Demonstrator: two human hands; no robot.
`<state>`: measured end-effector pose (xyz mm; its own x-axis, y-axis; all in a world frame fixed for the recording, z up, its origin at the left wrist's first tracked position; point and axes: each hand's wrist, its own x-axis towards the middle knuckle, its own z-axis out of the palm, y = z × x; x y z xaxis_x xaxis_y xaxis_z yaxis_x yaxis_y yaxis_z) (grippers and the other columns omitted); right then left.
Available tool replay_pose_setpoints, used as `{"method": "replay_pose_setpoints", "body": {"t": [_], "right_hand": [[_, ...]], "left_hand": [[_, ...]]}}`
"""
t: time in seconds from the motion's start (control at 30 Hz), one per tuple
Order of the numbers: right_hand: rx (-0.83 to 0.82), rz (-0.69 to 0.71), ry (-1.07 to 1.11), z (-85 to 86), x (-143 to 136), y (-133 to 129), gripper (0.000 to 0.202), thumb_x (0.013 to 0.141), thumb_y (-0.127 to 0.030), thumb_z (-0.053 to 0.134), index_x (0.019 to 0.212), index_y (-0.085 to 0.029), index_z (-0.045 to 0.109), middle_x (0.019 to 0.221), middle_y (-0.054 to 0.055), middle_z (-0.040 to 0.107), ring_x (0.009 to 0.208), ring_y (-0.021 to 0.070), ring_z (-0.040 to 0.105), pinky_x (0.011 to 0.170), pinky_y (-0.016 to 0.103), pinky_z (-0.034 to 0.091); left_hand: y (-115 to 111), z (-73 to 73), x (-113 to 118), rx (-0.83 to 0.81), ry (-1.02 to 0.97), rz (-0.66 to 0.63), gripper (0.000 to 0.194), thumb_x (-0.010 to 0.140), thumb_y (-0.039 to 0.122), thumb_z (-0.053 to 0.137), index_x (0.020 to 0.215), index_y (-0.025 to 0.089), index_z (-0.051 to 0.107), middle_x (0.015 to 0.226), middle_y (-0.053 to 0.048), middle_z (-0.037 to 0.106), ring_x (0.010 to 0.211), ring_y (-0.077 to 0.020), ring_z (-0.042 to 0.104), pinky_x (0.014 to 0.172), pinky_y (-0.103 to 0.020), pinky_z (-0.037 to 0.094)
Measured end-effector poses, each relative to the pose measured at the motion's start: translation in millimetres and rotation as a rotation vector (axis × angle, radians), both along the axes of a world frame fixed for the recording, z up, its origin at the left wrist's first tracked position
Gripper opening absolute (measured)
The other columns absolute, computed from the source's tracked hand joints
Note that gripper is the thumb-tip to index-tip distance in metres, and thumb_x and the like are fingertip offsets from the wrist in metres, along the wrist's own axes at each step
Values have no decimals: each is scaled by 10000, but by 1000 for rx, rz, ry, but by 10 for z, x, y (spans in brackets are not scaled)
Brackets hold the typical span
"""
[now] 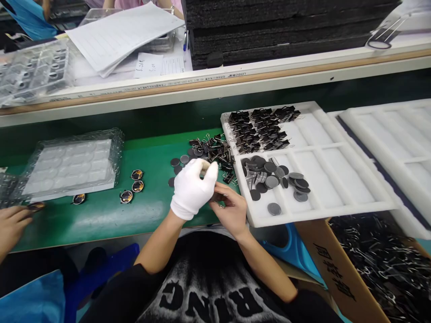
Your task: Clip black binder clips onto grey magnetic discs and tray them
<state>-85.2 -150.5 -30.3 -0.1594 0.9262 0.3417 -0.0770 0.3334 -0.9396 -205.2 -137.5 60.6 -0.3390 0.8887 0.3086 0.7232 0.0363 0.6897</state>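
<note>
My left hand (194, 188), in a white glove, is closed above the green mat, thumb and fingers bent together; anything in its grip is hidden. Bare and half curled, my right hand (232, 207) meets it from the right, with a small metallic piece partly showing at its fingers, too small to name. Just beyond my hands lie a pile of black binder clips (218, 150) and several dark round discs (175, 162). To the right, a white tray (357, 207) holds rows of binder clips (244, 130) and loose grey and black discs (272, 181).
Several round pieces with clips (137, 186) lie left on the green mat (158, 211). Clear plastic trays (74, 163) are stacked farther left, near another person's hand (11, 224). A cardboard box of clips (387, 264) stands lower right. A shelf edge (134, 96) crosses behind.
</note>
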Motion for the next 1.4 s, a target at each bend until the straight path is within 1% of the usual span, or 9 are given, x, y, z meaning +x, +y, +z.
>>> {"method": "replay_pose_setpoints", "body": {"t": [0.1,0.3,0.43,0.5,0.57,0.73,0.87,1.1,1.4], "right_hand": [[69,3,-41,-17,16,-7,299,785,-113,686,1028,-261,777,1157,70,782,1000,241,762,828,380,657],[138,2,-25,21,-8,-65,292,806,-105,704,1047,-265,747,1197,96,723,1039,247,734,871,401,634],[-127,-46,199,13,-97,-118,217,787,-200,772,922,-245,607,1047,64,662,978,224,735,855,386,635],[-272,-79,314,-27,-160,-137,306,782,-273,797,941,-252,536,940,19,633,898,195,734,826,365,643],[-313,-123,354,-78,-215,-146,338,784,-325,801,996,-256,547,933,16,624,880,189,731,820,365,650],[-32,-161,300,-144,-229,-87,172,828,-239,777,953,-270,662,964,33,651,958,236,752,894,450,640],[216,-169,176,-147,-186,28,253,813,-135,776,992,-309,734,912,23,707,919,236,749,833,447,638],[282,-264,109,-252,-198,68,266,804,-148,777,1010,-310,734,912,32,739,888,245,740,808,470,632],[449,-296,109,-227,-189,122,276,806,-93,772,1020,-262,730,873,22,744,851,232,749,757,450,649]], "left_hand": [[-9,1,39,44,-22,-23,263,965,368,568,752,214,560,747,12,631,702,-129,569,731,-287,431],[24,17,35,38,-210,-50,395,969,374,561,623,217,454,586,32,500,567,-112,470,603,-291,386],[72,43,-63,92,-465,-88,429,975,414,563,602,208,516,572,18,554,541,-106,525,575,-278,427],[119,19,-105,118,-599,-85,447,956,442,588,583,207,513,553,19,542,516,-101,522,553,-275,438],[183,-36,-122,142,-743,-58,464,925,467,619,563,210,484,542,24,513,487,-91,497,517,-271,429],[323,-164,-73,130,-1146,18,572,839,541,690,513,211,357,483,48,395,416,-64,391,422,-252,345],[348,-147,-28,58,-1410,70,683,791,634,722,484,202,291,457,56,337,391,-48,331,380,-233,267],[375,-189,0,-22,-1507,74,661,826,615,688,511,208,274,453,60,325,376,-44,322,369,-218,265],[382,-168,93,-4,-1609,118,524,809,324,687,471,204,304,394,60,362,337,-58,336,347,-206,264]]}}
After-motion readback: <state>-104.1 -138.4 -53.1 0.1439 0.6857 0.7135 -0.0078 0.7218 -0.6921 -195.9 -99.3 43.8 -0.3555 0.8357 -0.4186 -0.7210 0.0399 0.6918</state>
